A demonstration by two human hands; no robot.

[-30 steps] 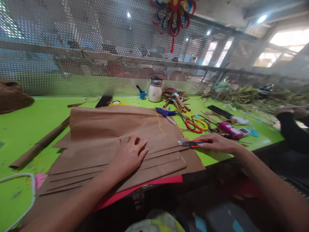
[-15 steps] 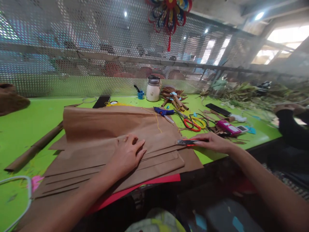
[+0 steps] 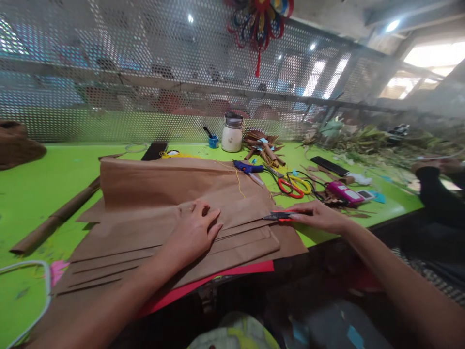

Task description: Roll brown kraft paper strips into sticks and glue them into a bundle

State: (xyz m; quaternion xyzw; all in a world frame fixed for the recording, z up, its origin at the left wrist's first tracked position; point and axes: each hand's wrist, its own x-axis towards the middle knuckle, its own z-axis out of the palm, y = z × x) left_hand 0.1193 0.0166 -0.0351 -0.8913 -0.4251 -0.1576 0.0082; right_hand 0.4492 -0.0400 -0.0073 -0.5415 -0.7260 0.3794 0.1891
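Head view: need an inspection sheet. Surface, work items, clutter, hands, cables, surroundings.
Surface: green table, dark marks at near left.
Work items: paper, layered brown sheets; cutting tool, tip at the paper, exact type unclear.
Clutter: glue gun at the paper's far right; scissors and pink device farther right; jar behind.
Hands: left hand resting on the paper; right hand gripping the cutting tool.
Cables: white cord, near left; black cable beside the scissors.
Surroundings: perforated screen behind; hanging ornament; co-worker's sleeve at right.
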